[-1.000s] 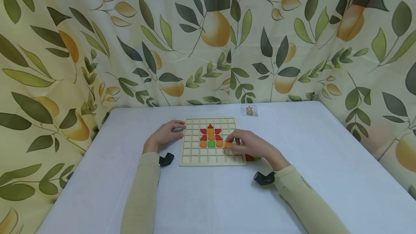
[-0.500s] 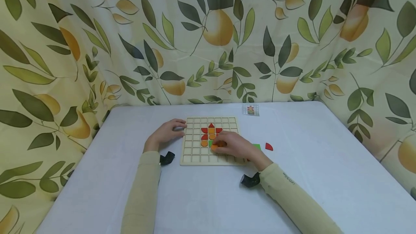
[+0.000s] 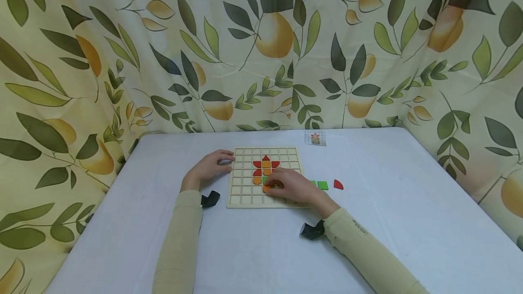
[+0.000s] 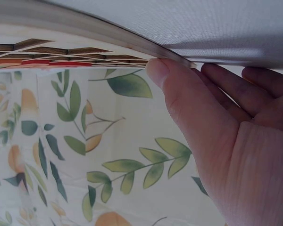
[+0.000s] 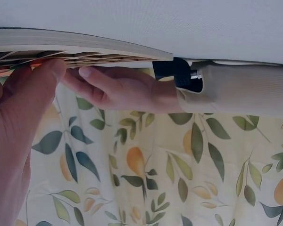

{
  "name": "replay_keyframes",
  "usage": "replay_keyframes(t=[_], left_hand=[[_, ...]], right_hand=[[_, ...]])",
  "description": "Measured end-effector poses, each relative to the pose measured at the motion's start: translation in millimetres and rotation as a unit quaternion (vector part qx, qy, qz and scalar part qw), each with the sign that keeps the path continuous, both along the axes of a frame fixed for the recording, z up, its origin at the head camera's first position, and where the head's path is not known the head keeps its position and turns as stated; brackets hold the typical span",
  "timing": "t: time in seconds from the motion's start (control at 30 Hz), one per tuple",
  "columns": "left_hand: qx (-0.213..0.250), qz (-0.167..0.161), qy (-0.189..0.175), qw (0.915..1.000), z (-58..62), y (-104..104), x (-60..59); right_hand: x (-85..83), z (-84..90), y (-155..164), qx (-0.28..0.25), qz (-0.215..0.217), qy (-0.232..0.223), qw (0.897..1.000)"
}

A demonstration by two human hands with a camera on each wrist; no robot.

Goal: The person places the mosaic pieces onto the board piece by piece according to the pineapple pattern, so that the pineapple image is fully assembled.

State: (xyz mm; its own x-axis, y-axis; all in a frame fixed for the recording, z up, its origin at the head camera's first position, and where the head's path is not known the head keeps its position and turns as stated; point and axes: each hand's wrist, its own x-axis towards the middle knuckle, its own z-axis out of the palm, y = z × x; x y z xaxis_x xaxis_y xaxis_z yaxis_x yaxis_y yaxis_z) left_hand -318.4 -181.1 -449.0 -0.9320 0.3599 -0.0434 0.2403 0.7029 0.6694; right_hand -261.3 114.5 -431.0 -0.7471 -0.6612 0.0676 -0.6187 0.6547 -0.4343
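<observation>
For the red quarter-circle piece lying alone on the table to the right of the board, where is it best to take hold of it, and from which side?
The red quarter-circle piece lies flat on the table, apart from the green squares. It looks thin, so a grip from above seems best: thumb on one straight edge, finger on the curved edge opposite. The right hand is nearer; nothing blocks the piece's right side.

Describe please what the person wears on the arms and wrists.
Both arms wear long pale beige sleeves; the right sleeve bears small dark lettering, too small to read. A small black camera is strapped at each wrist: left, right. The left hand and right hand are bare.
</observation>
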Motion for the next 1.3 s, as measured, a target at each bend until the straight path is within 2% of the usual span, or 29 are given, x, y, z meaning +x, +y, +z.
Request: replay_keyframes(t=[0.27,0.47,0.67,0.83,0.97,1.1,1.3], left_hand=[[0.004,-0.014,0.006,0.9999,1.6,1,0.9],[0.003,-0.009,0.003,1.0000,3.9,-1,2.6],[0.009,-0.007,-0.002,0.9999,4.2,-1,4.0],[0.008,-0.010,0.003,0.9999,4.2,1,4.3],[0.007,-0.008,0.002,0.9999,4.1,1,4.1],[0.012,-0.004,0.000,0.9999,4.4,1,3.7],[0.011,-0.004,-0.001,0.9999,4.2,1,3.1]], right_hand=[[1.2,-0.1,3,-0.003,0.002,0.004,1.000],[2.0,5.5,12,-0.018,-0.007,-0.003,1.000],[-0.4,18.0,53,-0.022,-0.061,-0.046,0.997],[-4.1,33.8,104,0.015,-0.086,-0.081,0.993],[-6.9,36.9,135,0.042,-0.101,-0.094,0.990],[-9.4,32.2,146,0.049,-0.093,-0.100,0.989],[-12.9,22.5,143,0.051,-0.086,-0.108,0.989]])
